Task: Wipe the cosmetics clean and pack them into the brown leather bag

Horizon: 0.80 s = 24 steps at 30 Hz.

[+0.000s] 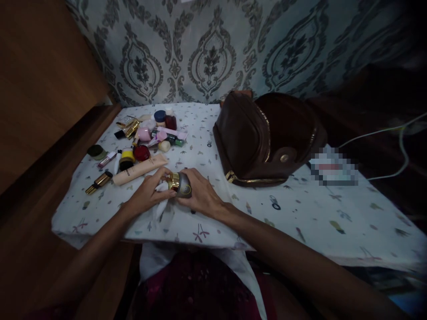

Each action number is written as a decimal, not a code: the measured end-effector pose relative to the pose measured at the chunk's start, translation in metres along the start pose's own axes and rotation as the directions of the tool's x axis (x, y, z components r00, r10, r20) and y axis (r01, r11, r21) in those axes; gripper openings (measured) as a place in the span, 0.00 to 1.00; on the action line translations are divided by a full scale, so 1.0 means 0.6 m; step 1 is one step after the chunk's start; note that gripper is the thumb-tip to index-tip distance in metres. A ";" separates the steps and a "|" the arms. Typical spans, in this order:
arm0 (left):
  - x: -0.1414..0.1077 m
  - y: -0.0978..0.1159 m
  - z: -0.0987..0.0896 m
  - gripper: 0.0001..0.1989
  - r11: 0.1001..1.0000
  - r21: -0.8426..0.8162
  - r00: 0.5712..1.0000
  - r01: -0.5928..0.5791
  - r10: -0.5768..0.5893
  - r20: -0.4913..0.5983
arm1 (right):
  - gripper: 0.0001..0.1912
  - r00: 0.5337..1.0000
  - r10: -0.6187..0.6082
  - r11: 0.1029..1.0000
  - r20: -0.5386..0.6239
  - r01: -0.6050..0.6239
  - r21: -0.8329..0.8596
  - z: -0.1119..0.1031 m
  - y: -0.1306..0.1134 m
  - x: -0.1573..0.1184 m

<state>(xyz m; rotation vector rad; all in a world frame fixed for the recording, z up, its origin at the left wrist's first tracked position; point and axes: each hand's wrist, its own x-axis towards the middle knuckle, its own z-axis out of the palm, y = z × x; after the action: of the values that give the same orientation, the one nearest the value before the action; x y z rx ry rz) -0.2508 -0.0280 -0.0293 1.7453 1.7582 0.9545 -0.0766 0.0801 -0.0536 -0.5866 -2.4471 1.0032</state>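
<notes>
My right hand (203, 196) grips a small grey cosmetic bottle (184, 186) with a shiny gold cap, tipped on its side above the table. At the cap end, my left hand (148, 190) is closed around a crumpled white wipe (162, 205), its thumb and fingers touching the gold part. Part of the wipe hangs below the fingers. Just beyond my left hand lies a peach squeeze tube (138, 170). A dark tube with a gold end (99, 182) is farther left.
Assorted cosmetics, among them a red round jar (142, 153) and a pink jar (144, 134), crowd the table's back left. An unzipped brown leather bag (240, 138) stands right of centre. Beyond it are a blurred-out flat item (333, 166) and a white cable (405, 149). Patterned cloth (300, 213) covers the table.
</notes>
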 end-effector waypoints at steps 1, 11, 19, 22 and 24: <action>0.000 0.000 -0.001 0.30 1.000 -0.005 1.000 0.008 -0.008 0.009 | 0.27 1.000 -0.004 1.000 -0.009 0.004 0.012 0.000 0.002 0.000; 0.000 -0.005 -0.005 0.30 1.000 -0.031 0.999 -0.002 0.003 0.048 | 0.26 0.999 -0.024 0.998 -0.048 0.027 0.055 0.000 0.003 0.000; -0.003 -0.003 -0.013 0.36 0.992 -0.076 0.994 -0.101 0.104 0.024 | 0.27 0.999 0.000 0.985 -0.033 0.006 0.173 -0.010 0.003 0.002; -0.002 -0.003 -0.008 0.42 0.995 -0.101 0.999 0.000 0.003 0.033 | 0.27 0.999 0.000 0.991 -0.037 0.005 0.136 -0.010 0.003 0.002; 0.000 -0.005 -0.003 0.37 0.995 -0.095 0.999 0.019 -0.016 0.035 | 0.27 0.999 -0.006 0.995 -0.035 0.009 0.100 -0.007 0.003 0.002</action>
<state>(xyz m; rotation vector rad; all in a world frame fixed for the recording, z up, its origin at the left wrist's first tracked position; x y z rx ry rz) -0.2542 -0.0284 -0.0305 1.6742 1.6758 0.9790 -0.0748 0.0841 -0.0521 -0.5562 -2.3510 1.0966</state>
